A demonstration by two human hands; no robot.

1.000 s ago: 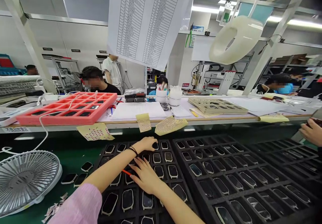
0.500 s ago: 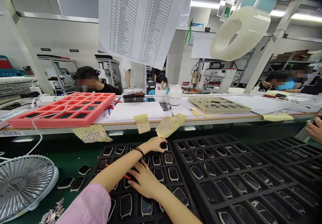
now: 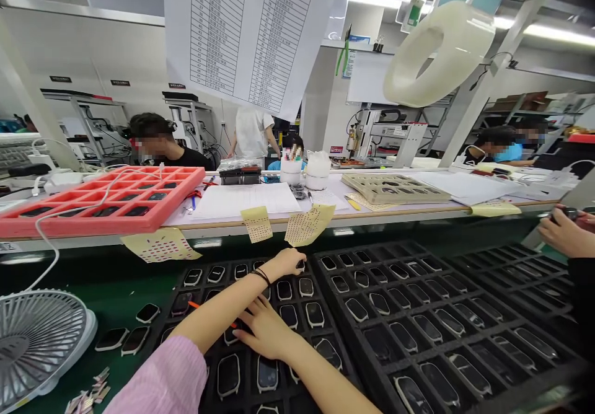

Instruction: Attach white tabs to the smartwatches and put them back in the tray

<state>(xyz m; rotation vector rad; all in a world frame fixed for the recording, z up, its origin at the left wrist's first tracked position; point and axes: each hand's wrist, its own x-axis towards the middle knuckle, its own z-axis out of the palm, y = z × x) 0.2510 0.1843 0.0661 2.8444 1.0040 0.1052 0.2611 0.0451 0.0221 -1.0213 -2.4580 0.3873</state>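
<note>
Left hand [image 3: 284, 263] curls over the far end of a black compartment tray [image 3: 338, 339], fingertips on a dark rounded watch-like unit [image 3: 301, 266]. The unit is mostly hidden, so whether it is gripped or only touched cannot be told. Right hand [image 3: 264, 333] lies palm down, fingers spread wide over the tray's middle rows, holding nothing visible. An orange stick [image 3: 196, 305] shows just under the left forearm, partly hidden.

Risk: the left forearm and black wrist bracelet [image 3: 261, 276] pass low over filled pockets, so contact could scratch exposed faces or lift units out of place. Risk: the pink sleeve [image 3: 160, 377] sits near loose units [image 3: 134, 340] on the green mat [image 3: 139, 290], and a drag of the cuff could shove them toward the tray edge or the desk fan [image 3: 39, 346].

Adjacent: a second black tray [image 3: 418, 377] lies just right. A co-worker's hand [image 3: 564, 231] at far right holds a dark item. Beyond, a red foam tray [image 3: 102, 209] sits on the bench, with perforated yellow sheets [image 3: 309, 225] overhanging its edge.
</note>
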